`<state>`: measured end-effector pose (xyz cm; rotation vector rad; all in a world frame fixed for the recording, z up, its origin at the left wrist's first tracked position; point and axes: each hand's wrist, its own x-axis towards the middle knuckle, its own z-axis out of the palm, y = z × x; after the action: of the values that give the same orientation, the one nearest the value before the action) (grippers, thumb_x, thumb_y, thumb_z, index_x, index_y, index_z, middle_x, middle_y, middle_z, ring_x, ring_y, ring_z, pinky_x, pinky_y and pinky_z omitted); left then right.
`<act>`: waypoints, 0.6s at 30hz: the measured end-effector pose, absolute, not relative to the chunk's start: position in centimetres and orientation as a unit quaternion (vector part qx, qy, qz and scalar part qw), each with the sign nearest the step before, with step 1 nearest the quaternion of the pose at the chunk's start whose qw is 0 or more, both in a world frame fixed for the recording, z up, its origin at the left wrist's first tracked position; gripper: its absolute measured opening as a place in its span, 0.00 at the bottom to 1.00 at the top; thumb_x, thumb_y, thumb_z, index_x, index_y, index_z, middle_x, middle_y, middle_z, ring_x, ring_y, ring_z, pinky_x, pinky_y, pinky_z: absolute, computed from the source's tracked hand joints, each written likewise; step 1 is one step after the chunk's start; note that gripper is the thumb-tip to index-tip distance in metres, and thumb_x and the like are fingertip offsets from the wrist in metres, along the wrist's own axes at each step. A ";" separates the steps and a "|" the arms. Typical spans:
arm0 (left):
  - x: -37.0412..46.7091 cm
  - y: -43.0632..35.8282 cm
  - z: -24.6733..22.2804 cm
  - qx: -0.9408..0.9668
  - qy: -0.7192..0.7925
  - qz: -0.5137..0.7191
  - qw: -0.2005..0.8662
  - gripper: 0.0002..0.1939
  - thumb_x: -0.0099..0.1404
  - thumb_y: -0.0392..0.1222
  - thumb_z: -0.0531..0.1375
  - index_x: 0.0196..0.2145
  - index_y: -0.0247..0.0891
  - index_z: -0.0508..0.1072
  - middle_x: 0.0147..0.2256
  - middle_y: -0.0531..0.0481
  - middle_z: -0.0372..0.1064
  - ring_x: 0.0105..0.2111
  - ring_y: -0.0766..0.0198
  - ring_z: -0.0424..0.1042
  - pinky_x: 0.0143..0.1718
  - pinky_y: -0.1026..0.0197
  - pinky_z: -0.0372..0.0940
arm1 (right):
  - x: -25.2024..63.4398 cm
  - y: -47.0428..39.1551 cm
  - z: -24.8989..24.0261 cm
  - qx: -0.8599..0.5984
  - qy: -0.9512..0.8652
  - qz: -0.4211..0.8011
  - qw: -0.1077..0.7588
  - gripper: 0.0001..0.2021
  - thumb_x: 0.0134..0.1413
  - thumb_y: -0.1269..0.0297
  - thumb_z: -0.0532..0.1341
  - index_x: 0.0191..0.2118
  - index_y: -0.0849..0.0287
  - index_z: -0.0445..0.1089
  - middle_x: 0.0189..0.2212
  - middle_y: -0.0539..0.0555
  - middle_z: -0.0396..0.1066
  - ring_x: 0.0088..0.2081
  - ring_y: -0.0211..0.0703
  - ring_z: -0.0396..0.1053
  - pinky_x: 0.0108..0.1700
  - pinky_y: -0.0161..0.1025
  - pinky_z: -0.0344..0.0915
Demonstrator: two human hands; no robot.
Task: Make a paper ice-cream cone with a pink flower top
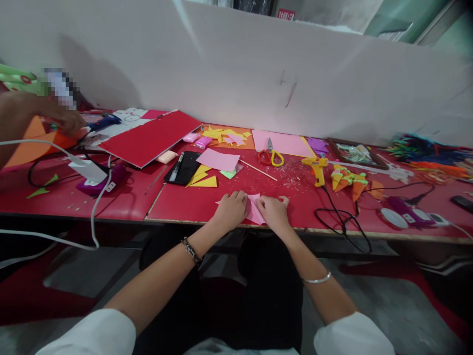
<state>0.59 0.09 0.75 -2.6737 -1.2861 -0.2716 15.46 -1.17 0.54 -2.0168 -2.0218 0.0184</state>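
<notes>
Both of my hands rest on a small pink paper (254,211) near the front edge of the red table (185,204). My left hand (232,209) has its curled fingers on the paper's left part, and a pink tip sticks out to its left. On the right side of the paper, my right hand (274,211) grips or presses its edge. The fingers' undersides are hidden. Beyond my hands lie a larger pink sheet (219,160), yellow paper pieces (204,182), a thin wooden stick (258,170) and scissors (271,154) with red and yellow handles.
A yellow glue gun (317,170) with a looping black cable and orange-yellow paper shapes (349,181) lie to the right. A red board (151,135) is at the left. Another person's hand (61,116) is at the far left, near white cables and a purple box (101,180).
</notes>
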 end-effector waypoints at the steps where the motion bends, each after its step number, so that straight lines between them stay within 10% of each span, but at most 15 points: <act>1: 0.6 0.1 0.8 -0.896 -0.428 -0.089 0.083 0.17 0.64 0.40 0.45 0.46 0.30 0.63 0.39 0.41 0.62 0.39 0.57 0.61 0.34 0.58 0.55 | 15.5 -1.2 0.5 -0.700 -0.700 0.002 0.141 0.16 0.54 0.61 0.47 0.22 0.59 0.66 0.18 0.49 0.69 0.24 0.35 0.62 0.45 0.43 0.40; 18: 0.8 -0.2 0.7 -0.900 -0.417 -0.068 0.108 0.15 0.63 0.37 0.46 0.45 0.29 0.64 0.40 0.40 0.62 0.39 0.55 0.60 0.31 0.57 0.56 | 16.3 -2.7 1.0 -0.709 -0.665 0.118 0.202 0.19 0.51 0.54 0.49 0.18 0.59 0.63 0.15 0.45 0.62 0.24 0.34 0.60 0.38 0.38 0.44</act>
<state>0.81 -0.15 0.65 -2.6477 -1.2264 -0.2001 16.28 -2.68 1.03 -1.9808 -1.8578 0.3282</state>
